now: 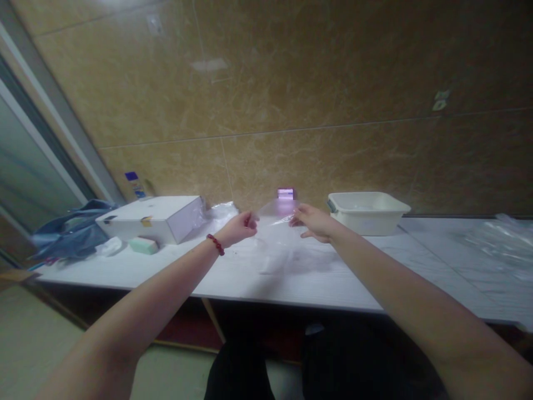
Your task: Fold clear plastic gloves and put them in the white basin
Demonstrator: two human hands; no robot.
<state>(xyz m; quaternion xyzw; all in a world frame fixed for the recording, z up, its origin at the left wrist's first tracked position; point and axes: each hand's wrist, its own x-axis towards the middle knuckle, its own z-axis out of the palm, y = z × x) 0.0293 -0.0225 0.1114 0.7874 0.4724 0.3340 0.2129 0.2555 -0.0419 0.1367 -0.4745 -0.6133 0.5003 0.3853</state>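
Both arms reach out over a white table [266, 266]. My left hand [239, 226], with a red bead bracelet [215, 244] at the wrist, is closed in a pinch on one edge of a clear plastic bag [275, 213]. My right hand [313, 221] pinches the opposite edge with its fingers partly curled. The bag hangs stretched between the two hands just above the tabletop. Its outline is faint and see-through.
A white box [156, 218] lies at the left with a pale green block [144, 245] in front and a blue bag [73, 230] beside it. A white plastic basin [366, 211] stands at the right by the wall. A small purple-lit device [285, 193] sits behind the bag. Clear plastic sheets [495, 241] lie far right.
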